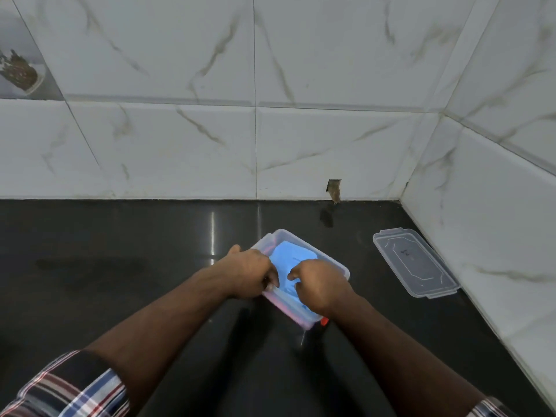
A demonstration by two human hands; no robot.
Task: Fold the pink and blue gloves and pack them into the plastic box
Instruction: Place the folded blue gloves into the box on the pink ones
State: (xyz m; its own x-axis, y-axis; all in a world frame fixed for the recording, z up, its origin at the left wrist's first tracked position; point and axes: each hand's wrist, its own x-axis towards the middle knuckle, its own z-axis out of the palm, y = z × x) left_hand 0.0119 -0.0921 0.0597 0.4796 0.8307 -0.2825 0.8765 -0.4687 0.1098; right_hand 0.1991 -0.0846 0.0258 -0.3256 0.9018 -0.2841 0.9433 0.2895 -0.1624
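A clear plastic box stands on the dark counter, turned at an angle. Inside it a folded blue glove lies on top. The pink glove shows as a pink band through the near wall, underneath the blue one. My left hand lies over the box's left rim, with its thumb outside and its fingers curled down inside. My right hand is over the near half of the box, its curled fingers and thumb pinching the blue glove. Both hands hide the near part of the gloves.
The box's clear lid lies flat on the counter to the right, close to the tiled side wall. A small orange-red thing peeks out at the box's near corner. Tiled walls close the counter at the back and right.
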